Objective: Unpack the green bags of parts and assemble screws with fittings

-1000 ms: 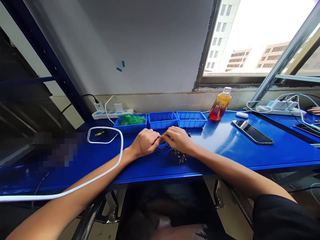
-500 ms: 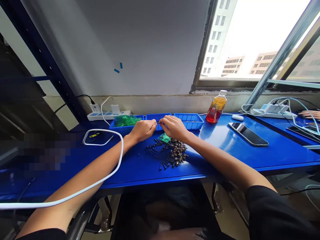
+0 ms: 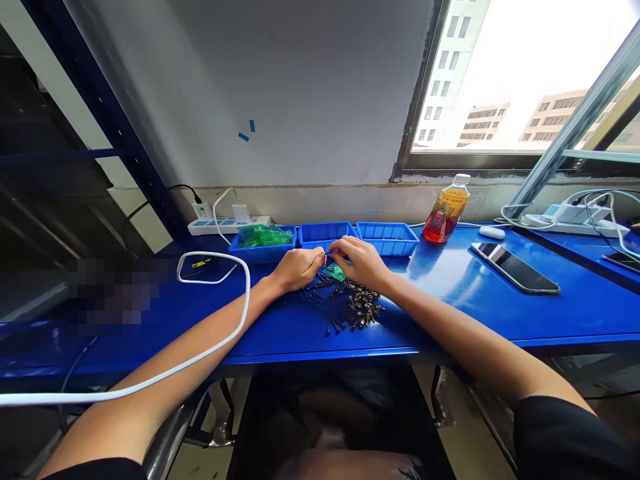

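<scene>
“On the bench (image 3: pixel 280 337), starting from the left, what comes first?”

“A white cable (image 3: pixel 247 280), which loops up and passes in front of the left forearm. Then a blue bin (image 3: pixel 257 255) at the back, with crumpled green plastic (image 3: pixel 263 235) in it.”

“And the left hand (image 3: pixel 300 267)?”

“Its fingertips are pinched at the left end of a thin dark piece (image 3: pixel 329 253). The right hand (image 3: pixel 364 263) pinches at the other end, so the two are near each other, with that piece between them.”

“Which way does it lie?”

“Crosswise. Its long axis runs roughly from one hand to the other, so neither is clearly nearer. The middle bin (image 3: pixel 313 244) is beyond it.”

“What is on the near side?”

“Slim dark parts spread out first, then a small green packet (image 3: pixel 335 272), then a heap of metal parts (image 3: pixel 364 305), closer to the right hand. Further right come another bin (image 3: pixel 387 248), a bottle (image 3: pixel 447 208) and a phone (image 3: pixel 515 267).”

“What can't you make out?”

“Most of the piece: the fingertips cover its ends, so I can't tell what they look like. The right hand hides some of the packet, the far left is blurred, and the right bin's contents are too small to name.”
</scene>
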### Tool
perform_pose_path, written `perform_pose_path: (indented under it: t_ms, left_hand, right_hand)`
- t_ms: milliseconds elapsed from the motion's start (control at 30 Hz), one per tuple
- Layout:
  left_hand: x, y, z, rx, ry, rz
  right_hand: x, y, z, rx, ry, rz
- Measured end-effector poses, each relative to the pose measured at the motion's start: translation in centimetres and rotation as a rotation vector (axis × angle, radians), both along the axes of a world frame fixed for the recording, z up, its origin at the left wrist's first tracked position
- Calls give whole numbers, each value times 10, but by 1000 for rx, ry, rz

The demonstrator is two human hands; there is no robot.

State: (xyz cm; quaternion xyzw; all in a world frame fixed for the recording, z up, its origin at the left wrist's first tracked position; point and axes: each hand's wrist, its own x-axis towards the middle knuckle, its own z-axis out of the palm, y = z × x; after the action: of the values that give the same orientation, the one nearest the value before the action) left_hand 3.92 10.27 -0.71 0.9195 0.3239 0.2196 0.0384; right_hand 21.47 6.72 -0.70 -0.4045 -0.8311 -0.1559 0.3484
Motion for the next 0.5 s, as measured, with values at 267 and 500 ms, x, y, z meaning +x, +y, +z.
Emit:
perform_pose_path:
  t_ms: [267,500]
  left_hand:
    - [1,0,-1,21,4,54]
    - [3,-1,0,53,84,77]
  right_hand:
    - [-6,-4,-2,-94,59,-99]
    - [-7,-3,-2,-167,94,-177]
